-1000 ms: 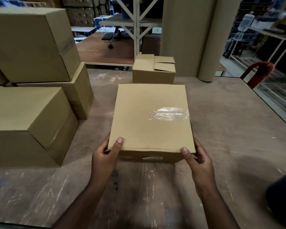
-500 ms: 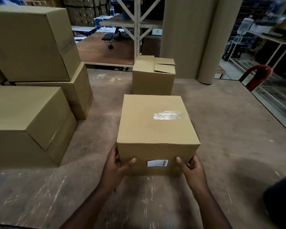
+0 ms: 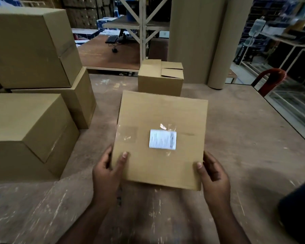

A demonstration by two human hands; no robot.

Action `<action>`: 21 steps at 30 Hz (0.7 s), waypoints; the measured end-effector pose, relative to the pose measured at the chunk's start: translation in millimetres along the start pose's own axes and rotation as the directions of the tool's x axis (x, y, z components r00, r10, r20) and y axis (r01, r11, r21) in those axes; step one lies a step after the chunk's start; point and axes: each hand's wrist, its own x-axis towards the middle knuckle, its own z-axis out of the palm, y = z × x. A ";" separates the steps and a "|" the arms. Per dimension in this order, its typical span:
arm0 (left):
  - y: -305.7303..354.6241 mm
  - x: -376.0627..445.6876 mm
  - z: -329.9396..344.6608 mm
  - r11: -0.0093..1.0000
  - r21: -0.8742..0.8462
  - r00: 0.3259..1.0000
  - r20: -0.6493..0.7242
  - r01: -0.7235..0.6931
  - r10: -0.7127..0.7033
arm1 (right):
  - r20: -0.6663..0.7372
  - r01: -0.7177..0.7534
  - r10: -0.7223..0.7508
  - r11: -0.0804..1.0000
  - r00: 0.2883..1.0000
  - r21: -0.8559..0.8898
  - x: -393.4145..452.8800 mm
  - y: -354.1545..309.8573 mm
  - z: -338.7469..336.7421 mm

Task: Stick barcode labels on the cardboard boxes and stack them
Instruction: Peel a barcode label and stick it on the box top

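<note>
Box under inspection: held over the table, just in front of the open-flapped box, tilted so 1 broad face is turned up to the camera. That face carries a white printed label under clear tape, near its middle.

Left hand: grips the box's near-left corner, thumb on the upturned face, fingers wrapped round the edge. Right hand: grips the near-right corner in the same way. Holding at 2 opposite corners likely keeps the box steady while it is turned and leaves the label uncovered.

Stack: at least 3 closed boxes, left of the held box and well apart from it. Whether they carry labels cannot be told.

Judgement: labelling of this box appears done; placing it on the stack remains. The label face is probably shown for checking before stacking.
</note>
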 end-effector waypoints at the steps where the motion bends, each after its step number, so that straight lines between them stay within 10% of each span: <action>1: 12.3 4.9 -1.1 1.000 -0.004 1.000 -0.023 -0.017 0.017 | -0.021 0.060 -0.060 0.998 0.998 0.000 -0.8 -9.4 0.5; 6: 46.7 47.1 0.9 0.999 0.033 0.994 0.110 0.025 -0.028 | -0.086 0.367 -0.393 0.903 0.916 -0.224 -6.6 -25.4 11.8; 14: 32.6 112.5 5.9 0.974 0.225 0.979 0.200 -0.013 -0.033 | 0.118 0.510 -0.499 0.804 0.858 -0.305 -8.2 -10.9 32.7; 21: 45.3 45.5 33.4 0.744 0.467 0.829 0.521 -0.478 0.205 | 0.275 0.575 -0.505 0.725 0.818 -0.378 2.8 -3.2 10.7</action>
